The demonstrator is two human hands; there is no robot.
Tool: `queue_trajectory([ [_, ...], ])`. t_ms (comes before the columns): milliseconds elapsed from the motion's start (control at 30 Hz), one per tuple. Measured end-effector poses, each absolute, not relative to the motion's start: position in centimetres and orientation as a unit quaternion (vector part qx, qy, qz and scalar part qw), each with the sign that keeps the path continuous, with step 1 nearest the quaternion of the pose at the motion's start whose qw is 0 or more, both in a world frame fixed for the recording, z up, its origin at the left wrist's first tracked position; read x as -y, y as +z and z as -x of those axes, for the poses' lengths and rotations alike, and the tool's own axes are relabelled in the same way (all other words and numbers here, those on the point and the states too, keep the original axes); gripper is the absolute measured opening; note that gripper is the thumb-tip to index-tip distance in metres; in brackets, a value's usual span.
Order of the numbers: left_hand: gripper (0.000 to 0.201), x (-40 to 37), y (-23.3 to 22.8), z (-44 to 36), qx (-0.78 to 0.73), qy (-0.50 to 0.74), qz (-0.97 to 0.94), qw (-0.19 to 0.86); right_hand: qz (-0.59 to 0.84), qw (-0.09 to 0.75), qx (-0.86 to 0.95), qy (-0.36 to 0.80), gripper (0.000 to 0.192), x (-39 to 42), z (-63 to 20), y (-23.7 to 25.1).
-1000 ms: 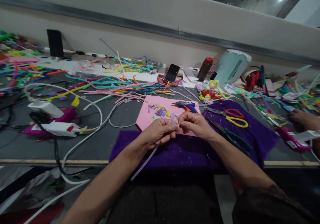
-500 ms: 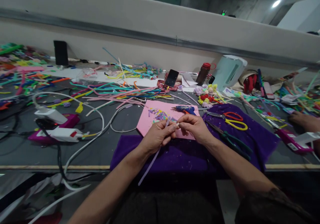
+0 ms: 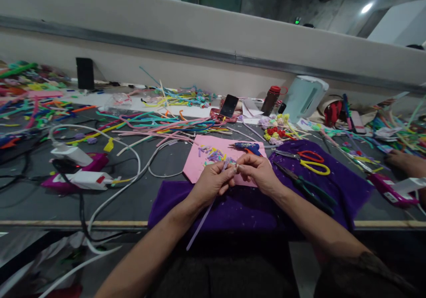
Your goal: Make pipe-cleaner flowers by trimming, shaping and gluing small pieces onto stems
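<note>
My left hand [image 3: 214,180] is closed around a lilac pipe cleaner [image 3: 200,227], whose long tail hangs down toward the table's front edge. Meeting it fingertip to fingertip, my right hand [image 3: 258,171] pinches at the upper end; whatever small piece lies between those fingers is hidden. Both hands hover over a pink sheet [image 3: 193,164] scattered with short cut bits of pipe cleaner [image 3: 213,153] in purple, yellow and green. On the sheet's far right part rests a blue glue gun [image 3: 248,147]. A purple cloth [image 3: 173,204] lies beneath and to the right.
Scissors [image 3: 313,162] and dark green-handled pliers [image 3: 313,191] lie on the cloth at right. Power strips with cables [image 3: 78,178] occupy the left. Behind are bundled pipe cleaners [image 3: 166,125], a phone [image 3: 229,105] and a bottle [image 3: 271,100]. Another person's hand [image 3: 402,160] is at far right.
My hands stay pressed together in nearly the same place, with the fingertips shifted slightly. The view has moved a little, and the pipe cleaner's tail still hangs down.
</note>
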State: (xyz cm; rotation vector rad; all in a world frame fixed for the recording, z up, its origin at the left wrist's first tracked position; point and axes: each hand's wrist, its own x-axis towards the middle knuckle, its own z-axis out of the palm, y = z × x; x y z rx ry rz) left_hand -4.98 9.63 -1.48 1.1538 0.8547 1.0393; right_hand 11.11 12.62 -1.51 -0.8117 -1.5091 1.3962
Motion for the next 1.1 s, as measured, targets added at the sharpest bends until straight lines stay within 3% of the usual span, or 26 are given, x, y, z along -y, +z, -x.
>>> queue_trajectory([
  [267, 0.023, -9.8, -1.4, 5.4, -0.351, 0.404, -0.469, 0.702, 0.284, 0.412, 0.686, 0.528, 0.011, -12.8, -12.0, -0.8],
  [500, 0.019, -9.9, -1.1, 5.7, -0.337, 0.358, -0.425, 0.760, 0.287, 0.431, 0.684, 0.514, 0.008, -13.2, -12.8, -0.3],
  [1100, 0.026, -9.9, -0.9, 6.0, -0.385, 0.251, -0.479, 0.748, 0.278, 0.430, 0.706, 0.490, 0.008, -13.5, -13.4, -0.2],
])
